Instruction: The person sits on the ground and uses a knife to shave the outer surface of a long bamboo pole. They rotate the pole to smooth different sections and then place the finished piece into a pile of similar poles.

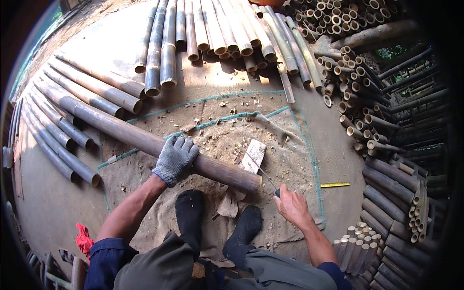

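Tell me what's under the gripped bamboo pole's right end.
Brown cloth mat and scattered chips show on both sides of the bamboo pole, with a pale block at its far edge. Whatever lies directly beneath, perhaps part of the block, is covered.

A pole (137, 138) extends over the mat (285, 178) — measuring tape (335, 184) right, stacked tubes (390, 174) farther right.

My left grip (175, 161), in a grey glove, clasps a thick bamboo pole (130, 138) that crosses the far left edge of a green-trimmed cloth (133, 181) on the floor. My bare right grip (293, 205) holds a thin-bladed knife (277, 192) by its dark handle. A yellow measuring strip (335, 184) lies just beyond the cloth's right edge; more poles (168, 53) lie past its far edge.
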Demonstrator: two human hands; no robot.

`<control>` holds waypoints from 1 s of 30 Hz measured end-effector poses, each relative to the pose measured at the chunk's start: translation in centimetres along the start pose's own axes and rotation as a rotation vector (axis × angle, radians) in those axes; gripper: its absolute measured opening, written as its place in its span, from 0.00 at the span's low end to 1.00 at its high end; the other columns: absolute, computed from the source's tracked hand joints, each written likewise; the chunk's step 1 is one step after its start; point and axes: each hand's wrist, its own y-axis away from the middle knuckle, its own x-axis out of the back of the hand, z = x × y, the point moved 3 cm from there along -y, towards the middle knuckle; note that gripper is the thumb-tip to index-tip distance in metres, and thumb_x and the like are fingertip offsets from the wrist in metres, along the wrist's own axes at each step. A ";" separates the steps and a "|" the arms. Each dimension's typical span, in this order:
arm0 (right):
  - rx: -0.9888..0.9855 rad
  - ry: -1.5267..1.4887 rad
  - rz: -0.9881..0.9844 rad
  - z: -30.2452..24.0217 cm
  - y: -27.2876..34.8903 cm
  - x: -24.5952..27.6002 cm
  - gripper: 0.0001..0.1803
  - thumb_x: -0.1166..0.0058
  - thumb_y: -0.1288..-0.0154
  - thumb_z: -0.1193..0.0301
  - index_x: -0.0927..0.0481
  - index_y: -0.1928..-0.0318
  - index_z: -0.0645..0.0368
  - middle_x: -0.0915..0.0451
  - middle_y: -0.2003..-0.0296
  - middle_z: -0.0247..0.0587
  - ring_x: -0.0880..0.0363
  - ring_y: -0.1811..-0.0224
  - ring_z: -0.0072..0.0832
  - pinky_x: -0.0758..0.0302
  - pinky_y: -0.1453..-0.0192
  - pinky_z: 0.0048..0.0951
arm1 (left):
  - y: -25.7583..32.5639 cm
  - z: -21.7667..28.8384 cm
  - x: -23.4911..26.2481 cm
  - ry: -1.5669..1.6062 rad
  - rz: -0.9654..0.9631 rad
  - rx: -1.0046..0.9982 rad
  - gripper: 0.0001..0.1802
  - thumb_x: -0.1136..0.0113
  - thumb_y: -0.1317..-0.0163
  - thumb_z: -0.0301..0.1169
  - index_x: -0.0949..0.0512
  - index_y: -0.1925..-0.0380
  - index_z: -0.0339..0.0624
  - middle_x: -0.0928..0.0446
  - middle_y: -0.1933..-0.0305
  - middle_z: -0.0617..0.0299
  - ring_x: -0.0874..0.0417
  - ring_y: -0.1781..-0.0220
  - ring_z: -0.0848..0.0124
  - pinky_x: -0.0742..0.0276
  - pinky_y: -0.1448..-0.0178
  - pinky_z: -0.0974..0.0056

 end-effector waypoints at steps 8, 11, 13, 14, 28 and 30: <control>0.153 -0.178 0.211 -3.5 2.5 1.4 0.18 0.35 0.20 0.64 0.30 0.49 0.63 0.13 0.65 0.65 0.10 0.64 0.64 0.17 0.63 0.58 | 1.3 1.3 0.0 -0.003 0.047 0.080 0.28 0.24 0.51 0.37 0.21 0.49 0.46 0.19 0.47 0.52 0.17 0.42 0.49 0.23 0.32 0.40; 0.084 -0.135 0.073 -1.0 0.5 -0.3 0.18 0.36 0.20 0.64 0.30 0.49 0.63 0.13 0.65 0.65 0.11 0.64 0.65 0.17 0.63 0.60 | 0.5 1.0 0.0 0.041 0.005 0.090 0.25 0.27 0.48 0.35 0.21 0.48 0.46 0.19 0.47 0.52 0.17 0.43 0.49 0.23 0.33 0.40; 0.130 -0.167 0.041 -4.1 1.4 3.7 0.19 0.35 0.20 0.63 0.30 0.48 0.63 0.12 0.63 0.64 0.09 0.63 0.63 0.16 0.64 0.57 | 1.7 1.0 -0.2 0.031 -0.022 0.112 0.24 0.28 0.46 0.35 0.20 0.49 0.46 0.19 0.46 0.51 0.17 0.43 0.49 0.23 0.33 0.40; 0.126 -0.222 0.085 -5.9 1.9 5.5 0.20 0.34 0.21 0.63 0.29 0.50 0.64 0.12 0.64 0.63 0.09 0.61 0.62 0.15 0.62 0.56 | 2.0 0.8 -0.1 -0.019 0.079 0.082 0.24 0.28 0.46 0.35 0.20 0.48 0.46 0.19 0.46 0.51 0.17 0.43 0.49 0.23 0.32 0.39; 0.072 -0.352 0.122 -5.2 2.4 5.4 0.20 0.35 0.20 0.64 0.28 0.43 0.63 0.14 0.65 0.65 0.11 0.61 0.66 0.18 0.60 0.61 | -2.7 -0.6 3.6 0.165 -0.586 0.120 0.51 0.10 0.67 0.56 0.19 0.41 0.49 0.18 0.40 0.53 0.17 0.34 0.54 0.26 0.29 0.42; 0.148 -0.345 0.168 -6.4 3.0 6.8 0.20 0.35 0.20 0.62 0.28 0.44 0.64 0.14 0.62 0.65 0.11 0.61 0.65 0.18 0.61 0.58 | -2.8 -1.2 3.0 0.147 -0.687 0.105 0.46 0.10 0.66 0.56 0.16 0.45 0.50 0.16 0.45 0.57 0.16 0.36 0.56 0.26 0.28 0.43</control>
